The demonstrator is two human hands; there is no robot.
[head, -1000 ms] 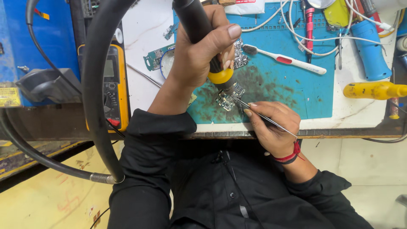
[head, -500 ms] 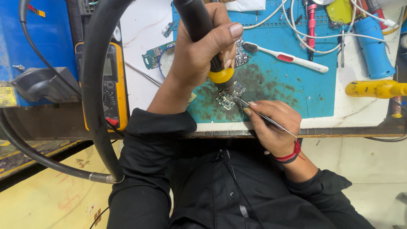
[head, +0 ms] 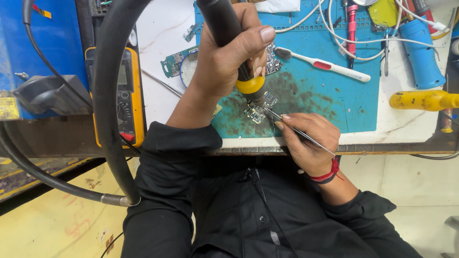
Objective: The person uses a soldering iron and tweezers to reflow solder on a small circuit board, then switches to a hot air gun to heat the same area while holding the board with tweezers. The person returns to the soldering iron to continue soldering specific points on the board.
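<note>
To the left of the blue mat (head: 334, 102) I see a yellow meter (head: 125, 95) beside a thick black hose (head: 107, 119). My left hand (head: 224, 62) wraps its fingers tight around the black handle of a hot-air tool (head: 229, 33), whose nozzle points down at a small circuit board (head: 258, 111) on the mat's near edge. Right of the board, my right hand (head: 306, 143) pinches thin tweezers (head: 299, 131), tips touching the board; a toothbrush (head: 325, 64) lies farther back on the mat.

Small circuit board (head: 258, 111) under nozzle (head: 256, 93)
</note>
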